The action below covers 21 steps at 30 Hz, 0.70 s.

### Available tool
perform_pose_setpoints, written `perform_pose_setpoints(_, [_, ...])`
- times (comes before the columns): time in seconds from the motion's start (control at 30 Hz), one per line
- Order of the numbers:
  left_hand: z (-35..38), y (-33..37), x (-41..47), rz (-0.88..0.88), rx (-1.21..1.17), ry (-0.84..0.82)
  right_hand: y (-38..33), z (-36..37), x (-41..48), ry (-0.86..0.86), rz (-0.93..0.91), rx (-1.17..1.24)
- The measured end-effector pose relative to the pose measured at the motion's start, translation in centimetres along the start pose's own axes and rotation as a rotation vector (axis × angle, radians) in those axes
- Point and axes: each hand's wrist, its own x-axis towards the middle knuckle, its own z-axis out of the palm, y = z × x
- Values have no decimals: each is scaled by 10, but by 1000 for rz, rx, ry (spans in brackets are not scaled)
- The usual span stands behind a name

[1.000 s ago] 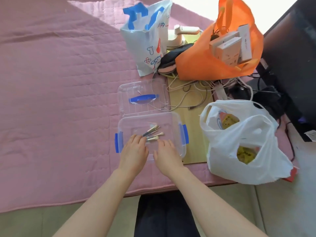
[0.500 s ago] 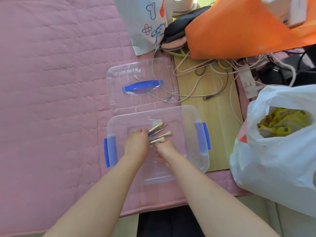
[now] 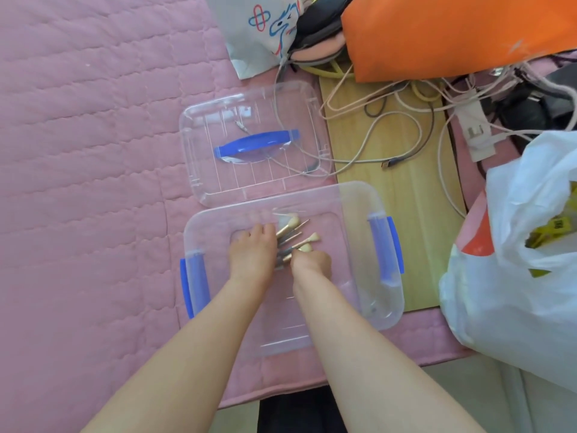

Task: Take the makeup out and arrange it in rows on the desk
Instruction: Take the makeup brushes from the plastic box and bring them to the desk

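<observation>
Since a second ago both your hands have gone from the near rim of the clear storage box [image 3: 359, 195] down into it, onto the makeup brushes [image 3: 295, 235], and the view has drawn in closer. The box sits at the near edge of the table [image 3: 406, 214], partly on the pink quilted cover [image 3: 93, 182] and partly on bare wood, with a blue latch on its left end [image 3: 186, 289] and one on its right end [image 3: 395, 245].

The brushes lie as a loose bundle on the box floor, heads fanned toward the far right. Your left grip [image 3: 252, 256] lies against the bundle's left side, fingertips bent down beside the ferrules; you cannot tell whether it has hold of them. Your right grip [image 3: 311, 263] is curled over the handle ends on the near right, pinching them, one pale brush head showing just beyond its knuckles.

The lid [image 3: 218, 120], blue handle [image 3: 256, 145] showing through it, lies flat just beyond the box. Cables [image 3: 374, 120] trail across the wood, an orange bag [image 3: 437, 32] stands at the far edge, and a white plastic bag [image 3: 515, 292] stands at the right edge.
</observation>
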Motion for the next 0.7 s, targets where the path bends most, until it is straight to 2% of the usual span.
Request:
perform_pose_setpoints(0.07, [0, -1, -1, -4, 22, 41, -3, 0, 1, 21, 18, 63])
perform_pose_setpoints(0.13, [5, -4, 0, 1, -9, -24, -5, -2, 0, 30, 10, 71])
perform_pose_setpoints(0.23, [6, -4, 2, -55, -110, -52, -4, -6, -2, 33, 7, 127])
perform_pose_setpoints(0.43, [6, 2, 0, -160, -336, -52, -4, -11, -11, 12, 64, 391])
perform_pose_setpoints(0.6, [8, 1, 0, -269, -535, -58, -11, -4, -10, 38, -69, 210])
perform_pose_setpoints(0.7, [8, 0, 5, -307, -568, -75, -11, -3, -6, 62, -95, 151])
